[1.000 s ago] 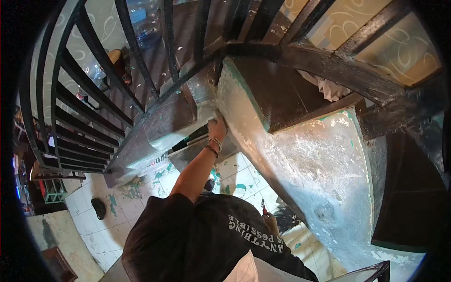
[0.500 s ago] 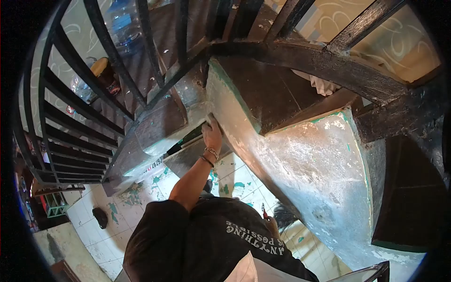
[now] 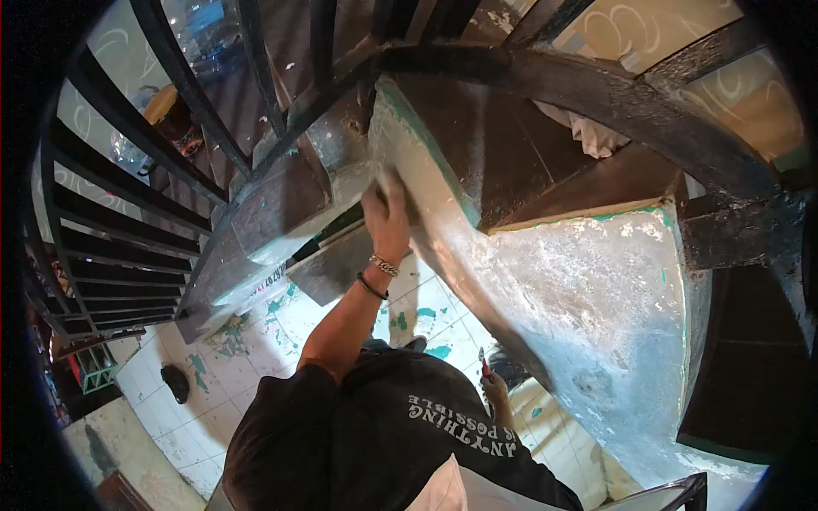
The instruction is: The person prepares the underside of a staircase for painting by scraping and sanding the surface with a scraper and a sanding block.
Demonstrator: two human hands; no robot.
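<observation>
My left hand [image 3: 388, 223], with a bracelet and a dark band at its wrist, reaches up to the low end of the scuffed plaster stair wall [image 3: 426, 175]. Its fingers are curled and blurred against the surface, around something greyish that I cannot make out. Lower down on the right, my right hand [image 3: 494, 393] is closed on a red-handled tool [image 3: 485, 366] with a narrow metal tip pointing up. That hand is partly hidden by my black shirt. Bare, patchy plaster covers the broad wall face [image 3: 588, 289], with green paint along its edges.
A dark railing [image 3: 588, 81] curves across the top and down the left. Dark stair treads [image 3: 520, 145] lie behind the wall, with a pale cloth [image 3: 596, 136] on one. Green paint flakes [image 3: 439, 350] and a black item [image 3: 175, 384] lie on the white tile floor.
My left hand has shifted slightly upward along the wall, its fingers now more blurred. The right hand has risen a little, still with the red-handled tool. The whole view has shifted slightly.
</observation>
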